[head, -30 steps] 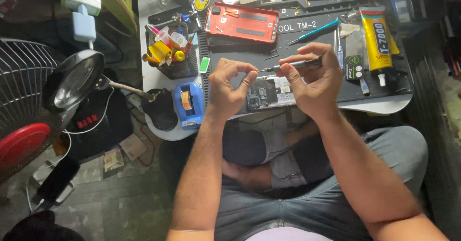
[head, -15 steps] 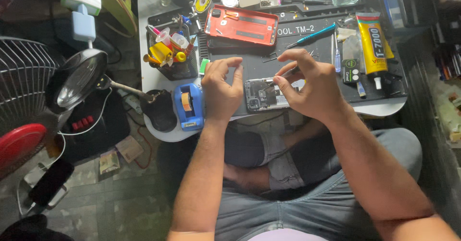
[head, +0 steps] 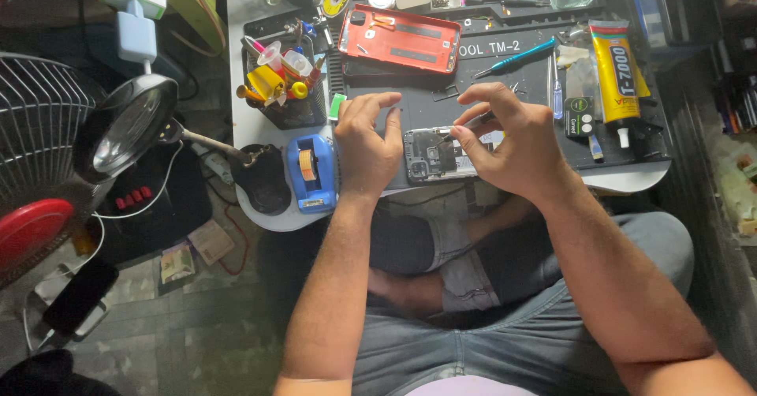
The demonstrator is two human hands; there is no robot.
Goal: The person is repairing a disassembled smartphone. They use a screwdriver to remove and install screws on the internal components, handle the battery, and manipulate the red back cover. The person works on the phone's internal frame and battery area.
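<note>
Both hands have come down from mid-air to the opened phone [head: 432,153] lying lengthwise left-to-right on the table [head: 268,214], left hand [head: 369,140] pressing it, right hand [head: 509,140] pinching a thin tool [head: 467,125].

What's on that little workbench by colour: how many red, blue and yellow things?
Red: 1, the phone back cover.
Blue: 2, the tape dispenser and the screwdriver.
Yellow: 1, the glue tube.
Total: 4. The cup's small items are not counted.
</note>
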